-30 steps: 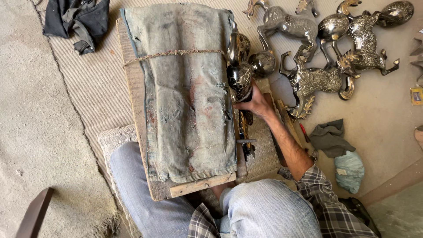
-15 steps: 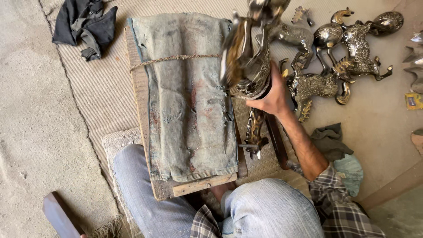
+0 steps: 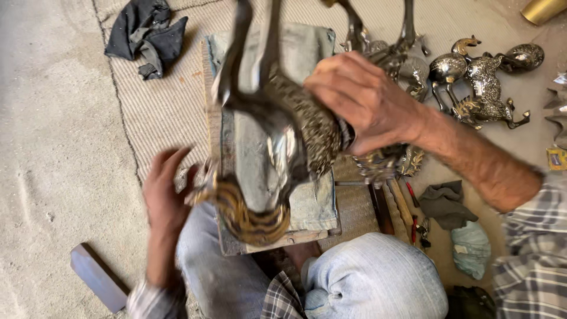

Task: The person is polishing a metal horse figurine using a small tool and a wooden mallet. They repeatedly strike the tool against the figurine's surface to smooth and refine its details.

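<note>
Holding a metal horse figure [image 3: 277, 142] up over the cloth-covered board [image 3: 307, 201], your right hand [image 3: 360, 100] grips its body while your left hand [image 3: 168, 195], fingers spread open, touches its striped tail [image 3: 248, 218]. Bare concrete floor [image 3: 53, 147] lies open left; finished horse figures [image 3: 478, 82] crowd right. Small yellow packet [image 3: 556, 158] at right edge.

The floor [image 3: 53, 177] was bare, sandy concrete under even daylight. A ribbed woven mat [image 3: 171, 106] covered its centre. A dark crumpled rag [image 3: 147, 35] lay at the mat's upper left edge.
</note>
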